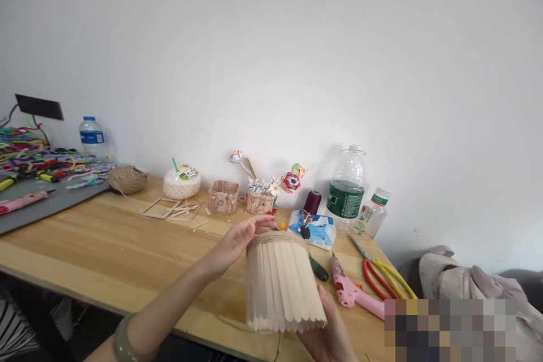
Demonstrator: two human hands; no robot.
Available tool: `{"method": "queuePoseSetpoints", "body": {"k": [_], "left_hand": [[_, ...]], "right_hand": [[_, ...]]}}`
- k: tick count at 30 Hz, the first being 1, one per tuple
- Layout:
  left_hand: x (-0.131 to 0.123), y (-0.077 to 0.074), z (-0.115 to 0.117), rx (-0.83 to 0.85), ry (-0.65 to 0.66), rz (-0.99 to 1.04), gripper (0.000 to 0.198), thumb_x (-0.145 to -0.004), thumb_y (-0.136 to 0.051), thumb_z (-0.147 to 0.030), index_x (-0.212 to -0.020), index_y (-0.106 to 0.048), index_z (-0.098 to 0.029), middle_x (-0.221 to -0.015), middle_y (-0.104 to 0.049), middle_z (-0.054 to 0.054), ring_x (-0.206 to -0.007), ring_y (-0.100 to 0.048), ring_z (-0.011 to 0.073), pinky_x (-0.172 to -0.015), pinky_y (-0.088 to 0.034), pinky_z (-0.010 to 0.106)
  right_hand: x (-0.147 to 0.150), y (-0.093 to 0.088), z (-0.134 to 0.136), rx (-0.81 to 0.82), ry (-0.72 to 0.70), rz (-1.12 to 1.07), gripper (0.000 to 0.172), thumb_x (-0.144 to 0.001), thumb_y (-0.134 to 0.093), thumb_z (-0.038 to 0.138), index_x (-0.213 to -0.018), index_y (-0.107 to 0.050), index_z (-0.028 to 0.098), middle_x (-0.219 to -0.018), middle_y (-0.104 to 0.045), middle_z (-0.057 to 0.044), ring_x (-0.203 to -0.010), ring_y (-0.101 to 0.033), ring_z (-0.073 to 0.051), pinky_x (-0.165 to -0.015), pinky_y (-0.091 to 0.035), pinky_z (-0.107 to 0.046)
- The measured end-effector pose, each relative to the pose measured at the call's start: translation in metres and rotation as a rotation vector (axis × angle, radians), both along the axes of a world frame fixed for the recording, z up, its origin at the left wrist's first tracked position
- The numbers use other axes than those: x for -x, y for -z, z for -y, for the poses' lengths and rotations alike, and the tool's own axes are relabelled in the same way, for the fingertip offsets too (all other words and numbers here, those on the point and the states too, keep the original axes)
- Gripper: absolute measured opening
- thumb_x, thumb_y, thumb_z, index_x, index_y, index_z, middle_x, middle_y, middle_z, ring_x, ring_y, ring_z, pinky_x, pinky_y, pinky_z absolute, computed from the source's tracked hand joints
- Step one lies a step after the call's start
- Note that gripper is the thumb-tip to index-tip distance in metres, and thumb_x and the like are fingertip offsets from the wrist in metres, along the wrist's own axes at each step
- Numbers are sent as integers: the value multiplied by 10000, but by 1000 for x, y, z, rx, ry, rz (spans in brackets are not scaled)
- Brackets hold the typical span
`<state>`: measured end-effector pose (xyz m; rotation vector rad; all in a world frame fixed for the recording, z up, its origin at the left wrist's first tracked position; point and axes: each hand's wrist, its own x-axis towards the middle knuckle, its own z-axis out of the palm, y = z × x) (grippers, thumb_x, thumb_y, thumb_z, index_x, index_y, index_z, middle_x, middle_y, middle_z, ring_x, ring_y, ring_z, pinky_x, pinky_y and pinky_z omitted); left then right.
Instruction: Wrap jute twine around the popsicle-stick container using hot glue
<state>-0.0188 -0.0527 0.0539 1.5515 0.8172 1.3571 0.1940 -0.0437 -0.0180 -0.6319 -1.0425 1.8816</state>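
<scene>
The right hand point(334, 327) clasps a wooden-stick cylinder point(285, 285) above the counter point(182, 260); the left hand point(240, 240) bends loosely at its twine-wrapped end, its grip unclear. The large bottle's point(350, 168) green label point(350, 199) is too small to read.

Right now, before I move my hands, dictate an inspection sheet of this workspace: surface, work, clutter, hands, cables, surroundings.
Surface: wooden table with pale scraps; grey mat at left.
Work: stick cup, held tilted, twine around its far end.
Clutter: glue gun and scissors at right; big bottle behind; twine ball and coloured strands at left.
Hands: left hand at the wrapped end, fingertips partly hidden; right hand at the near right side, fingers hidden.
Cables: dark cable at far left; glue gun cord, nothing seen.
Surroundings: pale wall behind; cloth at right; lower right obscured.
</scene>
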Motion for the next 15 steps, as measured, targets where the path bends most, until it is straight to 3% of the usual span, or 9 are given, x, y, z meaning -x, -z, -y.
{"method": "queuePoseSetpoints", "body": {"k": [3,5,8,11,13,15], "left_hand": [[3,6,6,71,-9,40,595,-876,-309,-630,-1239,-527,-212,-1319,-542,116,-1262,-447,262,-1063,-311,422],[4,11,12,67,46,29,654,-817,-416,-660,-1312,-453,-233,-1414,-437,115,-1324,-359,278,-1087,-274,426],[2,19,21,34,133,-60,1051,-585,-743,-588,-1436,-196,-302,-1537,-172,97,-1394,-183,300,-1109,-232,427],[0,28,24,73,132,-114,1322,-440,-880,-431,-1452,-36,-330,-1556,1,88,-1412,-74,309,-1107,-232,439],[0,33,24,107,136,-43,1281,-470,-872,-423,-1455,-61,-304,-1550,-52,109,-1406,-106,320,-1094,-259,445],[0,35,23,166,108,77,1132,-559,-832,-419,-1446,-146,-265,-1518,-206,131,-1379,-211,325,-1087,-275,439]], "right_hand": [[0,-1,3,44,-20,-33,478,-662,-608,658,-872,-680,235,-854,-719,-89,-946,-628,-311,-796,-497,-467],[5,-6,6,84,-51,-70,559,-676,-563,694,-969,-667,229,-925,-710,-112,-980,-614,-318,-790,-499,-482],[14,-14,12,180,-72,-187,596,-652,-593,703,-1015,-658,235,-1034,-692,-102,-1003,-608,-297,-815,-500,-459],[24,-21,20,293,-109,-309,545,-655,-652,647,-1019,-661,242,-1111,-677,-64,-998,-621,-239,-832,-508,-382],[29,-25,25,356,-144,-357,538,-682,-659,612,-1071,-642,241,-1164,-658,-49,-1008,-623,-202,-855,-499,-338],[33,-28,29,394,-194,-384,569,-699,-652,604,-1124,-616,227,-1187,-647,-52,-1018,-622,-192,-878,-487,-327]]}}
